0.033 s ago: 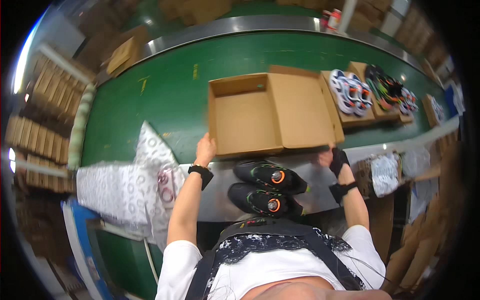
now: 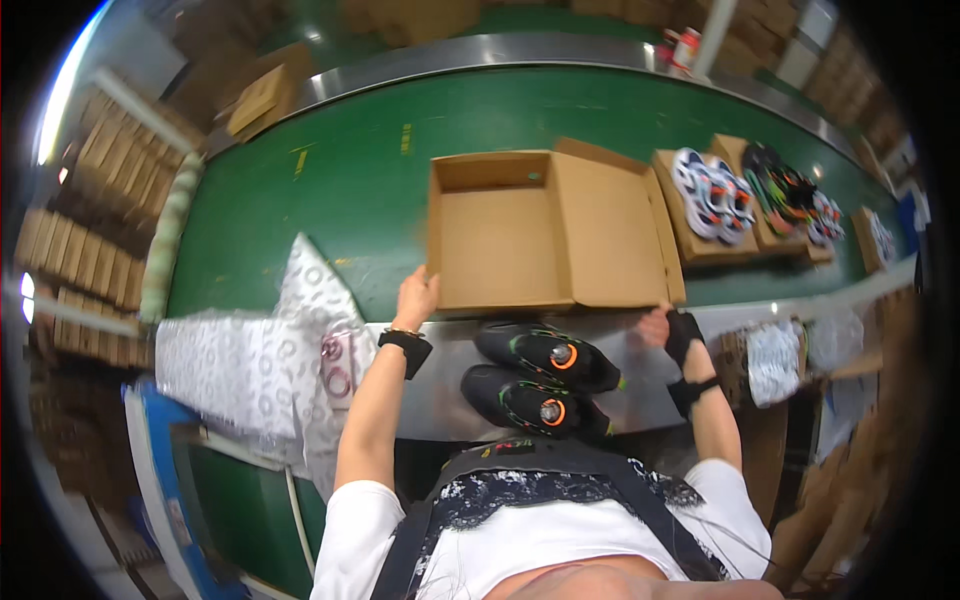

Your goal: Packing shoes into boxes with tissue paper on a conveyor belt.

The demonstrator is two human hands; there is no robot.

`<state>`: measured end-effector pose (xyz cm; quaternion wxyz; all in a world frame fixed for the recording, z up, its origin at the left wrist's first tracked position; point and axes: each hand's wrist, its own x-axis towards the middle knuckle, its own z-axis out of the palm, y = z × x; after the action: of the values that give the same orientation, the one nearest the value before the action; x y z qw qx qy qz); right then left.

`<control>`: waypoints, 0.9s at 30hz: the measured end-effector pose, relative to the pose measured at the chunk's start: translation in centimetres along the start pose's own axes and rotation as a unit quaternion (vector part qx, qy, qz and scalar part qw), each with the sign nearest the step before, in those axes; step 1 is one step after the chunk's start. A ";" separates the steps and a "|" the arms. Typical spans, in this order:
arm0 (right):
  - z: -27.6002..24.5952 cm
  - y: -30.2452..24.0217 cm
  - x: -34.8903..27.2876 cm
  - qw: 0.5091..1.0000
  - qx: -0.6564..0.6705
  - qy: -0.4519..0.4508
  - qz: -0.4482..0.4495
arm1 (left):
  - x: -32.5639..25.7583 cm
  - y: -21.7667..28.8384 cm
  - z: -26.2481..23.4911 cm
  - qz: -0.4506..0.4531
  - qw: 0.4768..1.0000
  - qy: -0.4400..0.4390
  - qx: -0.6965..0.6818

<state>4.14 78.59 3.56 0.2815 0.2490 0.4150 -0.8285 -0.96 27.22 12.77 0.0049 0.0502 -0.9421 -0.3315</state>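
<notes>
- An open cardboard box [image 2: 500,235] lies flat on the green conveyor belt [image 2: 330,190], its brown tray bare inside and its hinged lid [image 2: 610,230] folded out flat on the side of the right hand.
- The left hand [image 2: 415,297] grips the near left corner of the box tray, fingers curled over the edge.
- The right hand [image 2: 660,325] touches the near right corner of the lid; whether its fingers close on the edge cannot be told.
- Both wrists wear black straps, and the two hands sit wide apart, the box's near edge running between them.
- Just below that edge, between the forearms, a pair of black shoes [image 2: 540,380] with orange round dials rests on the grey metal ledge [image 2: 440,400].
- Outward from the left hand, sheets of white patterned wrapping paper [image 2: 250,350] spread over the ledge and belt edge.
- Beyond the right hand, farther along the belt, more open boxes hold white sneakers [image 2: 712,192] and dark multicoloured sneakers [image 2: 785,190].
- Stacked flat cartons [image 2: 100,200] stand far out past the left hand.
</notes>
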 end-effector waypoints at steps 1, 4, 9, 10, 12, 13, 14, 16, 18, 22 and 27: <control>9.9 -1.1 -3.7 0.989 -0.115 0.087 0.035 | -2.0 -1.0 -1.6 -0.028 0.999 0.027 -0.005; 16.6 -4.0 -8.2 0.941 -0.332 -0.045 -0.045 | -7.1 0.0 -3.6 -0.003 0.992 0.074 -0.104; 26.4 -6.4 -10.3 0.854 -0.500 -0.105 -0.096 | -16.6 -1.8 -6.2 -0.058 0.981 0.100 -0.154; 27.9 -6.5 -10.8 0.831 -0.523 -0.144 -0.121 | -18.5 -2.3 -6.8 -0.077 0.976 0.107 -0.172; 32.1 -6.2 -13.4 0.807 -0.534 -0.192 -0.161 | -22.7 -4.2 -8.5 -0.117 0.966 0.132 -0.189; 34.6 -6.2 -15.3 0.779 -0.558 -0.210 -0.191 | -24.6 -5.2 -9.5 -0.158 0.954 0.145 -0.210; 36.7 -6.2 -16.9 0.750 -0.581 -0.226 -0.224 | -26.3 -6.2 -10.5 -0.195 0.940 0.157 -0.233; 38.8 -6.7 -19.7 0.734 -0.571 -0.228 -0.287 | -27.9 -7.1 -13.4 -0.215 0.919 0.176 -0.281; 41.8 -6.6 -21.3 0.704 -0.564 -0.252 -0.350 | -29.5 -9.0 -15.9 -0.218 0.910 0.213 -0.280; 46.6 -4.2 -22.5 0.749 -0.418 -0.281 -0.430 | -30.7 -13.8 -21.0 -0.210 0.902 0.259 -0.273; 56.2 1.9 -20.7 0.738 -0.530 -0.267 -0.321 | -30.8 -20.7 -26.4 -0.194 0.894 0.282 -0.290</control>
<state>10.18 36.53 45.75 0.1850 -0.3195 0.7504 -0.5483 32.64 -2.24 21.17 0.2205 0.3194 -0.7349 -0.5562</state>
